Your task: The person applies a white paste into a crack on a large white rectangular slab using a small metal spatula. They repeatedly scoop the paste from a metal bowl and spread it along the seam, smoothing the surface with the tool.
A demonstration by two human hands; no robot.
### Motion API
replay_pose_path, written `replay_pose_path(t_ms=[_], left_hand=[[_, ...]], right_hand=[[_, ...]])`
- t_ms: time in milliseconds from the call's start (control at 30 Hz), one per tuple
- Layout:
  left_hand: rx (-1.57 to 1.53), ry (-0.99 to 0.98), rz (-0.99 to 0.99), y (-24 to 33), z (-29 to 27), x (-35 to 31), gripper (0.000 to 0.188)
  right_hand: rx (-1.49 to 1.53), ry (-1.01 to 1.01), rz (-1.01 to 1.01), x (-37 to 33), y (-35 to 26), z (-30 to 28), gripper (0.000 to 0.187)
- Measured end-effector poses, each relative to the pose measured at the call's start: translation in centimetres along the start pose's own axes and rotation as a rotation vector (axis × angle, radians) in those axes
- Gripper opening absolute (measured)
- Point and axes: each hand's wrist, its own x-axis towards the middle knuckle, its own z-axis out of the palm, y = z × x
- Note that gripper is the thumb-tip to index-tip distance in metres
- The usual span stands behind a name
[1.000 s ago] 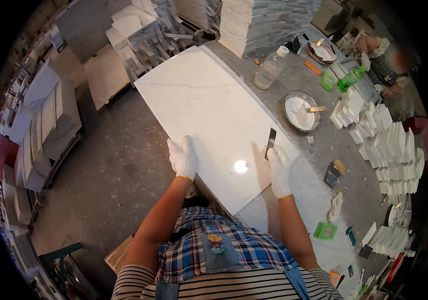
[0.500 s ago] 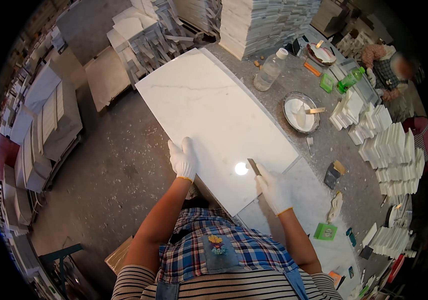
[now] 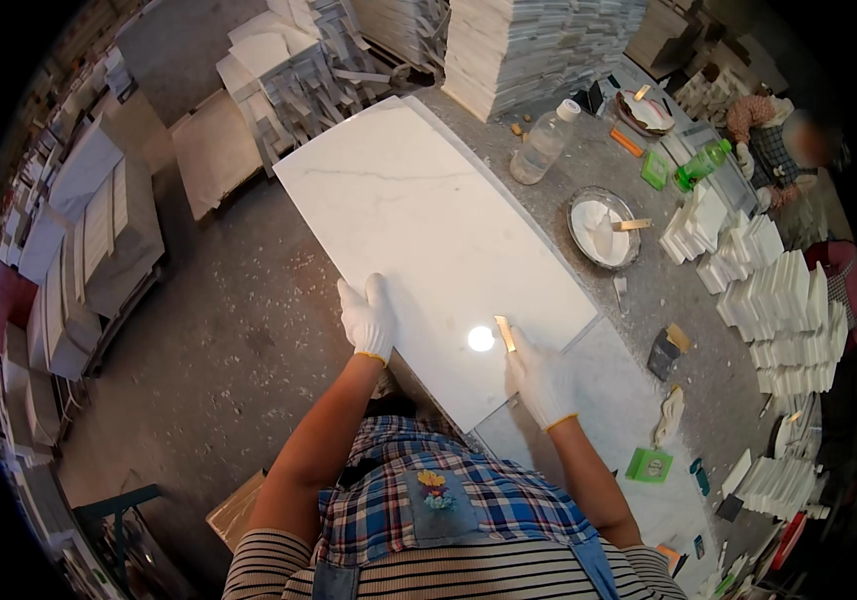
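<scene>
Taking the middle of the white slab as your clock's centre, your checked apron was nearest, at six o'clock. A green block lay between four and five, on a paler slab that stretched along four o'clock and ran under the white one's near corner.

Your gloved right hand was between four and five too, its fingers clamped on a flat metal blade that pointed away from you over the white slab; you could not tell whether its tip touched the stone. Beside the blade shone a round glare. Your gloved left hand was at eight o'clock, on the slab's edge, thumb and fingers apart; whether they pinched the edge could not be told.

The white slab lay flat on the grey tabletop, a thin vein crossing its far part. Beyond its edge stood a bowl of white paste between two and three, a clear bottle between one and two, and a tall tile stack at one. Farther off, at two, was a co-worker.
</scene>
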Motion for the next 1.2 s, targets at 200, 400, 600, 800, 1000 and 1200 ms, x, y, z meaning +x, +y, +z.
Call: replay_pose_path(t_ms=[200, 400, 600, 800, 1000, 1200], left_hand=[[0.016, 0.018, 0.009, -0.3, 0.3, 0.1, 0.091], [-0.004, 0.013, 0.01, -0.5, 0.4, 0.2, 0.09], [-0.011, 0.015, 0.018, -0.4, 0.3, 0.2, 0.09], [-0.02, 0.017, 0.031, -0.5, 0.3, 0.0, 0.092], [-0.004, 0.015, 0.035, -0.4, 0.2, 0.1, 0.093], [0.015, 0.028, 0.027, -0.5, 0.3, 0.2, 0.093]], right_hand=[[0.123, -0.019, 0.075, -0.5, -0.6, 0.8, 0.044], [0.157, -0.044, 0.09, -1.0, -1.2, 0.8, 0.043], [0.229, -0.087, 0.119, -1.9, -0.7, 0.7, 0.045], [0.35, -0.066, 0.125, -0.1, 0.3, -0.9, 0.045], [0.173, -0.009, -0.071, 2.1, 1.2, -0.3, 0.035], [0.183, 0.025, -0.192, 2.5, 1.7, -0.8, 0.032]])
